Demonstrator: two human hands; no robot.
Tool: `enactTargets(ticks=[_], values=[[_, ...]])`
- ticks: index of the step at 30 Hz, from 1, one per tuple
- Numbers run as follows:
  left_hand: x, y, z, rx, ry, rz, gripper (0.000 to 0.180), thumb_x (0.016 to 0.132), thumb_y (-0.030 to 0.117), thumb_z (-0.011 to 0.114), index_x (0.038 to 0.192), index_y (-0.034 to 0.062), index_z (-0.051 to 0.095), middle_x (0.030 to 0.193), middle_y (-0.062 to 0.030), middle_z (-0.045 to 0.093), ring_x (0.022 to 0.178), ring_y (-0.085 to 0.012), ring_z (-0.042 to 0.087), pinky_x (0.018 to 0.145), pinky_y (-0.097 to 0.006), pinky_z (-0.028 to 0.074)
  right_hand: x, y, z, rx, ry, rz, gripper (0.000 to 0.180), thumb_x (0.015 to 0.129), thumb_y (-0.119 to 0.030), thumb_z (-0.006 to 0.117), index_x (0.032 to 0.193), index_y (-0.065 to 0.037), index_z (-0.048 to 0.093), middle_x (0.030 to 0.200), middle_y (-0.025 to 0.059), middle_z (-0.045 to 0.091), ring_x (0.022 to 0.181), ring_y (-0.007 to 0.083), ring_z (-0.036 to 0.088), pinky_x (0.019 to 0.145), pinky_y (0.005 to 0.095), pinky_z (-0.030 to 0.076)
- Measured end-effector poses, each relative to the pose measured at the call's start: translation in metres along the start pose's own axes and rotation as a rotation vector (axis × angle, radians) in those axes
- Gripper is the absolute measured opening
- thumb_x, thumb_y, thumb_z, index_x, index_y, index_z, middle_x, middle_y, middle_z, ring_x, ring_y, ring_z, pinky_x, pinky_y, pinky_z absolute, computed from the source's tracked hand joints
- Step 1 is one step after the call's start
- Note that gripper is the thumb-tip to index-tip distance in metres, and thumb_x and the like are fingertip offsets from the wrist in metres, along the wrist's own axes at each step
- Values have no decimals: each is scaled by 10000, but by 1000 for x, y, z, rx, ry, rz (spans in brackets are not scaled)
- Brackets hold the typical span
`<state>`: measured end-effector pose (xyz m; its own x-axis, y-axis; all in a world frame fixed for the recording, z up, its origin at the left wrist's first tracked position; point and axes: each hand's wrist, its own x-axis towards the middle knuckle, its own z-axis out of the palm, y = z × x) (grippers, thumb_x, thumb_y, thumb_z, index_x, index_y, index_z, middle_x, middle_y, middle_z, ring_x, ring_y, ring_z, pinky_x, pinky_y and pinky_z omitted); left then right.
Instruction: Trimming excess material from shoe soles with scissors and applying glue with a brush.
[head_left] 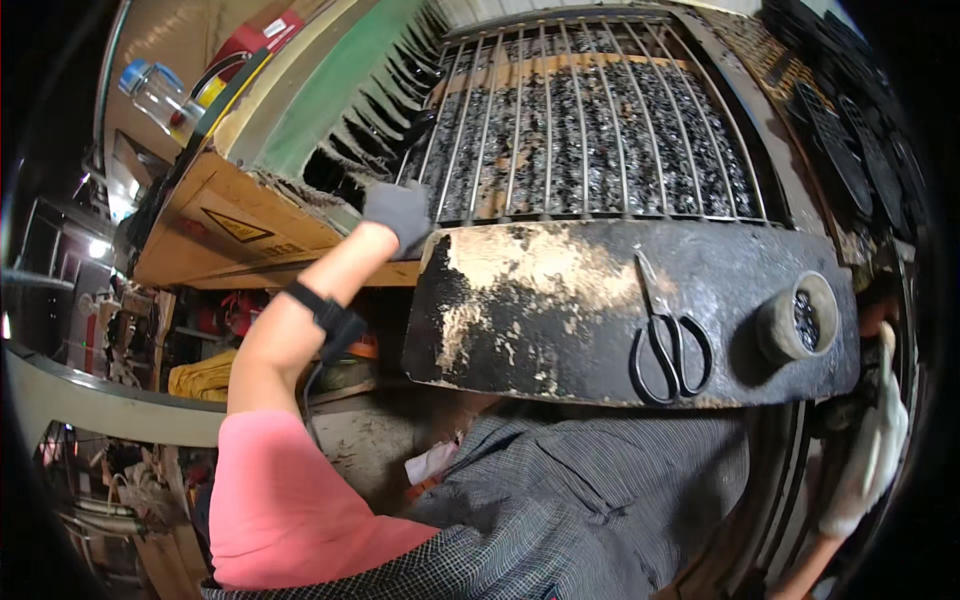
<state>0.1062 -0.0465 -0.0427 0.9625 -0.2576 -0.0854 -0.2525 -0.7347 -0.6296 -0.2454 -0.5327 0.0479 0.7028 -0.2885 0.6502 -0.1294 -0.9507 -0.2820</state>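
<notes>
Gripping wire grille (pixel 590 120), grey-gloved left hand (pixel 398 212); black scissors (pixel 668 350) on grimy ledge (pixel 560 300).

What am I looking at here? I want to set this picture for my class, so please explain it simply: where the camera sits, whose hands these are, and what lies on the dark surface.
The camera sits on a person's head and looks down, so straight edges bend. The left hand, in a grey glove, reaches up to the corner of a metal bar grate over dark small pieces. The right hand, in a pale glove, hangs low at the right edge; whether it holds anything is unclear. In front lies a worn black ledge with black scissors and a small round cup on it.
</notes>
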Motion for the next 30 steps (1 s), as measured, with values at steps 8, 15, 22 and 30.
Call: enactTargets(ticks=[8, 15, 22, 30], values=[[64, -56, 75, 223, -525, 70, 500, 774, 431, 810, 1202, 175, 778, 1280, -26, 738, 1155, -250, 707, 884, -428, 552, 9, 64, 80, -183, -260, -345, 405, 905, 66, 590, 1297, 5, 670, 1140, 150, 642, 1072, 301, 625, 942, 376, 502], [71, -66, 53, -33, -135, 104, 314, 771, 307, 695, 990, 94, 766, 927, -154, 762, 895, -344, 746, 786, -452, 579, -2, -16, 52, -65, -114, -284, 347, 829, 91, 613, 1169, 72, 678, 1117, 176, 664, 1037, 330, 629, 884, 381, 518], [59, 62, -45, -247, 307, 397, 601, 777, 444, 790, 1256, 117, 631, 1149, -120, 679, 1108, -259, 633, 951, -432, 458, -44, -90, 127, 98, -562, -75, 478, 735, -62, 757, 1202, -39, 660, 1020, 150, 658, 933, 351, 616, 811, 421, 526], [66, 44, -1, -764, 372, 251, 530, 761, 134, 808, 1246, 154, 594, 1196, -125, 689, 1128, -328, 658, 983, -429, 505, -58, -102, 109, 55, -638, -180, 565, 755, -85, 717, 1312, -100, 619, 947, 106, 613, 860, 306, 616, 737, 450, 500]])
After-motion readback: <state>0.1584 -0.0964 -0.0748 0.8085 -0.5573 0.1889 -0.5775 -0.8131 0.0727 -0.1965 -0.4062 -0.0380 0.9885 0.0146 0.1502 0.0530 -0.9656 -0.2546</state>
